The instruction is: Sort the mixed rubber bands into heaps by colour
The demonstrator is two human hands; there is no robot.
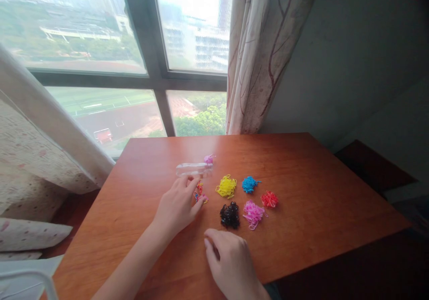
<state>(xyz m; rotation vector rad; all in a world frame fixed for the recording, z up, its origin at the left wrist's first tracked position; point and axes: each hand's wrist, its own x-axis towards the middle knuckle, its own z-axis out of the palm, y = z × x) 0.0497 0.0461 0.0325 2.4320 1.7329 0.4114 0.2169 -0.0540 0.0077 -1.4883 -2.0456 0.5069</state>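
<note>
My left hand (177, 204) reaches over a small mixed pile of coloured rubber bands (201, 197), its thumb and fingers apart. The fingers partly hide that pile. Closer to me, my right hand (229, 255) rests on the table, loosely curled, thumb and index fingertips close together and nothing visible at them. Just beyond its knuckles lies a heap of black rubber bands (229, 215). Pink rubber bands (254, 214) are to the right of the black ones. Behind these are heaps of yellow rubber bands (226, 186), blue rubber bands (250, 184) and red rubber bands (270, 199).
A clear plastic bottle (193, 169) lies on its side beyond my left hand, with a pink piece (209, 158) at its right end. The wooden table (301, 175) reaches to the window (157, 81). Curtains (258, 59) hang on both sides.
</note>
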